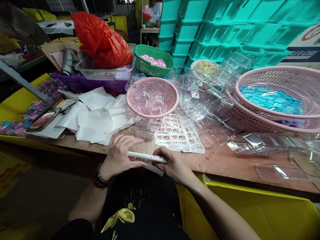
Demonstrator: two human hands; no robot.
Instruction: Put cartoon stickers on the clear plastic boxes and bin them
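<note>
At the table's front edge, my right hand [168, 163] pinches the right end of a bent sticker sheet [145, 157], white with small printed figures. The sheet's left end reaches the palm of my left hand [122, 154]. That hand has its fingers and thumb stretched apart above and below the sheet, the fingers slightly blurred. Just beyond my hands stands a clear plastic box [145, 130]. To its right lies a pile of printed sticker sheets [175, 135]. Behind the box is a pink basket [130, 106] holding clear plastic pieces.
White backing papers [96, 123] and a phone [45, 118] lie left. Clear plastic cases [200, 103] heap up at right, beside a large pink basket [310, 86] with blue pieces. Behind are a green basket [140, 65], a red bag [100, 41] and stacked turquoise crates [230, 30].
</note>
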